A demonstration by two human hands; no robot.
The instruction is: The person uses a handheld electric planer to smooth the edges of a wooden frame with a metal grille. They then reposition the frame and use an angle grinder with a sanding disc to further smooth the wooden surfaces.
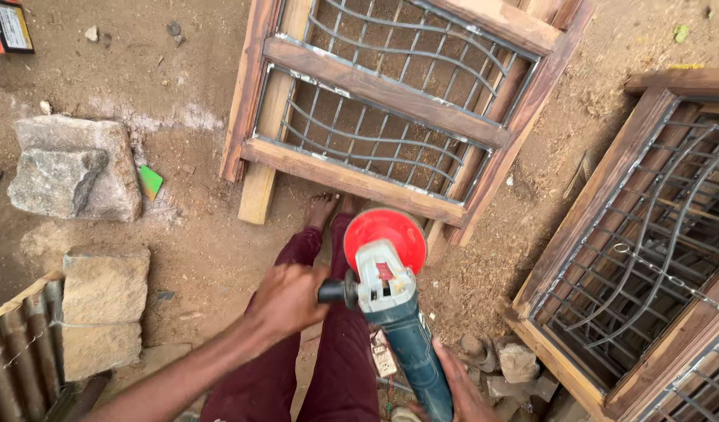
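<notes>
The angle grinder [391, 305] lies lengthwise away from the body, red disc guard foremost just short of the wooden window frame [391, 101]; left hand [285, 301] closed on its side handle, right hand [457, 383] cradling the rear body.

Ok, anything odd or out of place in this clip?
Yes: the person's bare feet stand on the dirt right beside the wooden window frame, while the left hand and right hand hold an angle grinder just above. A paper tag dangles from the grinder.
</notes>
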